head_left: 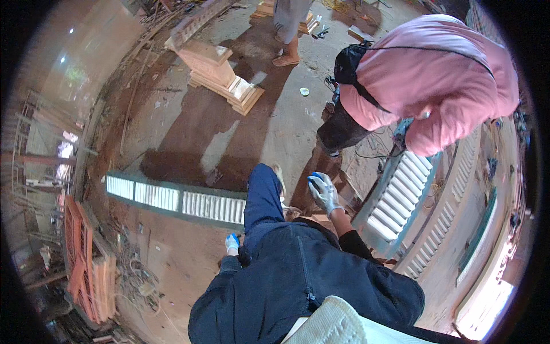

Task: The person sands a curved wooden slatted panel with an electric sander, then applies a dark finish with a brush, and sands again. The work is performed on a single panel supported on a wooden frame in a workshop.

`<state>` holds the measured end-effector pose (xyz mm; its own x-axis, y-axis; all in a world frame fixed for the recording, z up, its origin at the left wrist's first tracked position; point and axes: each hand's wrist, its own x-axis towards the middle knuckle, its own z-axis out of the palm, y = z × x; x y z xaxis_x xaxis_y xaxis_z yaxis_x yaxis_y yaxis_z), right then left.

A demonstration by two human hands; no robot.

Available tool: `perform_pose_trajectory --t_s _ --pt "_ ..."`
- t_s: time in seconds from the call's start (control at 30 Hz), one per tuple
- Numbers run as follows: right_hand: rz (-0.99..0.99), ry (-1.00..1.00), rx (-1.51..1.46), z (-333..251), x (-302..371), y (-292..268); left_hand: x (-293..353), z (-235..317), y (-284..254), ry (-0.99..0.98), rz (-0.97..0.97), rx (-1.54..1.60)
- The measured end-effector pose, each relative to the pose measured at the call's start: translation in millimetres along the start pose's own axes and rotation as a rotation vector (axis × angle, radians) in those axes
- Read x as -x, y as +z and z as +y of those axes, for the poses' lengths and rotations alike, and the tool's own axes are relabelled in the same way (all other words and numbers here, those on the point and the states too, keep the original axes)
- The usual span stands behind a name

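1. Dusty workshop floor (172,246), part sunlit, part shadowed, spreads around.
2. Right hand (325,192): fingers loosely bent, part open, gripping nothing visible, perhaps lifted for balance.
3. Left hand (232,241) hangs low; too small to tell its grip.
4. One slatted panel (192,204) lies left, near it; a second panel (401,195) right, likely flat for steadiness.
5. Far right, a co-worker (435,74) leans over.

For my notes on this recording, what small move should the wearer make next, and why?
Perhaps ease the white-and-blue gloved right hand toward the near end of the green-framed panel with white slats at right, to help steady it: the hand is raised to the panel's left, not touching it, while a co-worker in a pink top bends over the far end.
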<state>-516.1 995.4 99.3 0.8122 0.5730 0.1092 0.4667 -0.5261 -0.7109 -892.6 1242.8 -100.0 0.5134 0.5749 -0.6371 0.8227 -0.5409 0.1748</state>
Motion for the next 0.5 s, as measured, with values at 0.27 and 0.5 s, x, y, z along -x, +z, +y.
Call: perform_pose_trajectory --t_s 0.27,0.5 --pt "-0.078 0.407 0.173 15 -199 89 -212 28 -187 -0.409 0.02 1.169" --pt "-0.416 0.689 0.091 39 -355 107 -436 306 -464 0.028 -0.008 1.545"
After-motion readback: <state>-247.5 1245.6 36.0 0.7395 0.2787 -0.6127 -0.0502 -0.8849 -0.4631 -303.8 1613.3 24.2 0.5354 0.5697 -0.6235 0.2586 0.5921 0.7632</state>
